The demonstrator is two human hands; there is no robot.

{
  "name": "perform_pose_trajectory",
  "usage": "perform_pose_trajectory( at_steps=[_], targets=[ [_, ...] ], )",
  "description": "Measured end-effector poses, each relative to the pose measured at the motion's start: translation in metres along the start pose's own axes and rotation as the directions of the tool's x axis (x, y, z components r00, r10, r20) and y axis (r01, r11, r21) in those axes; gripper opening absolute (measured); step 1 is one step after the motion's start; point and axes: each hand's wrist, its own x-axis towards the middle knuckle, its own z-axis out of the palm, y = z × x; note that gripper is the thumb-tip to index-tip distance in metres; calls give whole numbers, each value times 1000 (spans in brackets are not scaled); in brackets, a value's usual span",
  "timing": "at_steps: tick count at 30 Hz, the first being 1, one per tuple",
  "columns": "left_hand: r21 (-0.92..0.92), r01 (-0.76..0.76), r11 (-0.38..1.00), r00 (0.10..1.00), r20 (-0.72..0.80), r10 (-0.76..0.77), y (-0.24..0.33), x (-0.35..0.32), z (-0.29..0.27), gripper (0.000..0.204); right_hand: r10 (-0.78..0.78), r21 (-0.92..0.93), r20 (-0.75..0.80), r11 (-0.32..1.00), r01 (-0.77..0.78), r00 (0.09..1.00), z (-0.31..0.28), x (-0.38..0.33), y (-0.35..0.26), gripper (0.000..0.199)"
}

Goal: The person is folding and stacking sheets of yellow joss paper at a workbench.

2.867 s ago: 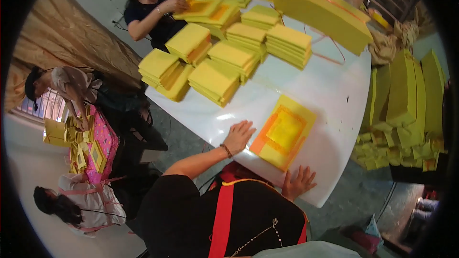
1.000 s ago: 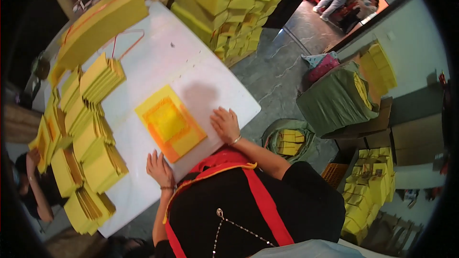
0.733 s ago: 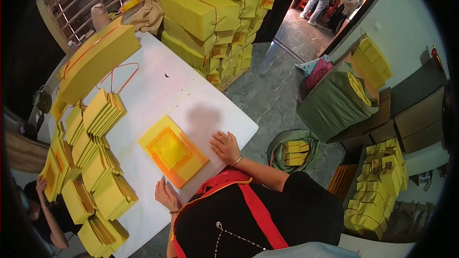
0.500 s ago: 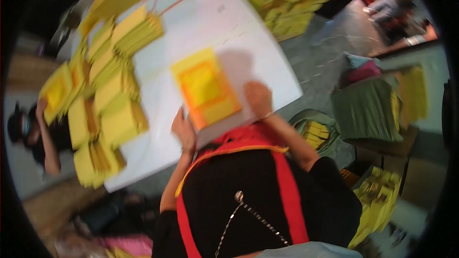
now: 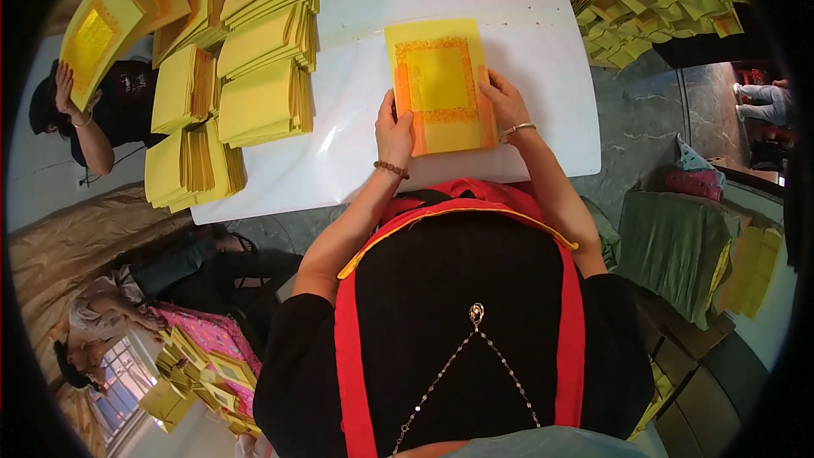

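A stack of yellow joss paper, its top sheet printed with an orange border around a golden square, lies on the white table in front of me. My left hand grips its left edge, with the thumb on the top sheet and the fingers closed along the side. On the opposite edge, my right hand is closed too, its fingertips near the upper right part of the stack. The undersides of both hands are hidden.
Folded yellow paper bundles stand in rows along the left of the white table. Beyond them a co-worker's hand holds up a paper bundle. More yellow paper is piled at the far right. A green cloth-covered heap stands at right.
My right hand, blurred and apart from the stack before, now holds its right edge. My left hand has closed on the left edge. The whole view has turned, and the stack sits straighter before me.
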Motion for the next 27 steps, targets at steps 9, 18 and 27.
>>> perform_pose_trajectory(
  at_steps=[9,18,27],
  targets=[
    [237,-26,971,999,33,19,-16,-4,-11,53,88,89,-62,993,-83,994,-15,-18,3,49],
    [135,-166,977,984,87,156,-21,-10,-4,50,-29,190,-27,981,33,999,-17,-18,14,50],
    [30,-63,998,995,82,61,-16,-6,-10,47,11,207,-49,978,-1,999,4,-46,-5,52]
  ],
)
